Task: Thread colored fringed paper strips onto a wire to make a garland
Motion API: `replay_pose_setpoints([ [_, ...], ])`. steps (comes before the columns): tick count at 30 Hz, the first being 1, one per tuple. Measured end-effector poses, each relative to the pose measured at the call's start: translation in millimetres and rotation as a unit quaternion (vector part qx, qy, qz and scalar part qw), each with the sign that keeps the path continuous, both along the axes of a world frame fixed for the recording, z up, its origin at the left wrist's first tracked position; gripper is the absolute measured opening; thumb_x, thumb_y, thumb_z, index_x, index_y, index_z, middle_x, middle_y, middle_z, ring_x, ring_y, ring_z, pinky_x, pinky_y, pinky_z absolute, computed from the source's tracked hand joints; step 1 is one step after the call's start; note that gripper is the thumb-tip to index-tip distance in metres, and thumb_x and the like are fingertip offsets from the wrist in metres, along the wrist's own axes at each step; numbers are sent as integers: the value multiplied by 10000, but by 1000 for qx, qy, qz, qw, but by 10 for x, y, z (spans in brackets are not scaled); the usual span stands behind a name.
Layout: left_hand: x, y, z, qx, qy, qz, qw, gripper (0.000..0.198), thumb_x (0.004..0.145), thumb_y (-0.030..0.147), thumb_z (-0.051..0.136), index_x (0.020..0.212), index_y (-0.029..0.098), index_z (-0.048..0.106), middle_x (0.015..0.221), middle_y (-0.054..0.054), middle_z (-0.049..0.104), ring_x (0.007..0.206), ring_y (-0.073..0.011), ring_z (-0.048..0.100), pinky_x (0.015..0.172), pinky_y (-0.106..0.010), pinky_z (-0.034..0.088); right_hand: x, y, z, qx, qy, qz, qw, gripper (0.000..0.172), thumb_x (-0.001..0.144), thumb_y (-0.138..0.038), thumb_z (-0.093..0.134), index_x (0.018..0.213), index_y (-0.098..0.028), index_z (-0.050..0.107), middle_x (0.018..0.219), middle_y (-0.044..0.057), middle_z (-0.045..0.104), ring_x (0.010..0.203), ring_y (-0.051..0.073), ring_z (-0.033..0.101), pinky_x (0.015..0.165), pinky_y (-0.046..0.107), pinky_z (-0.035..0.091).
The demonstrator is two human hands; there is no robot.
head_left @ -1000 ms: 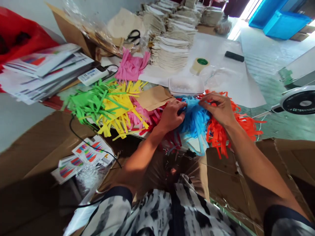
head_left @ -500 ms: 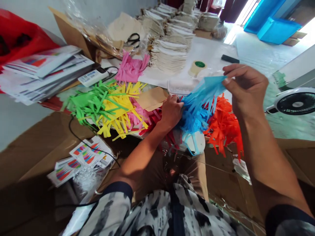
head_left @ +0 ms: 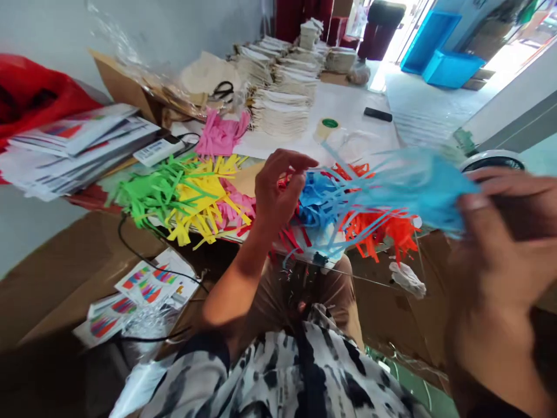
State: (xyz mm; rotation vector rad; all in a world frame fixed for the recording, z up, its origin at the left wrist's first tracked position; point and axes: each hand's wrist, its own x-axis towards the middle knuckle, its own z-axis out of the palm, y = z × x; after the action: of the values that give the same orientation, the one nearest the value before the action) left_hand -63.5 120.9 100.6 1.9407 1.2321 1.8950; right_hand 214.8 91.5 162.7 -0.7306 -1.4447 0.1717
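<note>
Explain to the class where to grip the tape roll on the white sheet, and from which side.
Probably grip the tape roll by its outer rim, coming from above: it sits on the white sheet with its green core facing up, so thumb and fingers can pinch across the rim.

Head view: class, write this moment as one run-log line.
right hand: holds blue paper fringe | left hand: open, near heaped blue strips
</note>
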Motion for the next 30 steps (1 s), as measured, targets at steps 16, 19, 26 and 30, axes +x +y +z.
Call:
replay_pose_setpoints([
  [16,587,-1068,-3,-307,19,-484,819,182,961,371,737,949,197,683,830,-3,644,742,-131,580,683,-261,515,221,-1140,-626,-256,-37,145,955,446,960,-563,719,1324,-306,704,1258,101,724,1274,327,663,1073,496,529],
  [19,571,-1086,-76,-371,32,-533,760,213,945,380,760,946,182,681,856,-10,638,797,-140,590,733,-253,517,319,-1160,-836,-381,-72,265,883,659,938,-744,647,1458,-340,636,1421,102,684,1348,352,628,1129,520,516],
  [26,496,-885,-196,-487,21,-568,663,274,927,403,812,959,163,684,855,-5,651,764,-115,606,712,-222,517,386,-1164,-1130,-552,21,318,771,384,855,-611,813,907,-237,747,943,53,684,823,214,629,698,328,527],
  [30,427,-680,-313,-541,4,-500,676,405,865,425,857,1129,182,669,795,22,659,651,-109,613,604,-223,522,373,-1003,-1151,-571,60,233,785,350,849,-544,850,915,-244,684,832,2,624,674,151,540,577,272,431],
])
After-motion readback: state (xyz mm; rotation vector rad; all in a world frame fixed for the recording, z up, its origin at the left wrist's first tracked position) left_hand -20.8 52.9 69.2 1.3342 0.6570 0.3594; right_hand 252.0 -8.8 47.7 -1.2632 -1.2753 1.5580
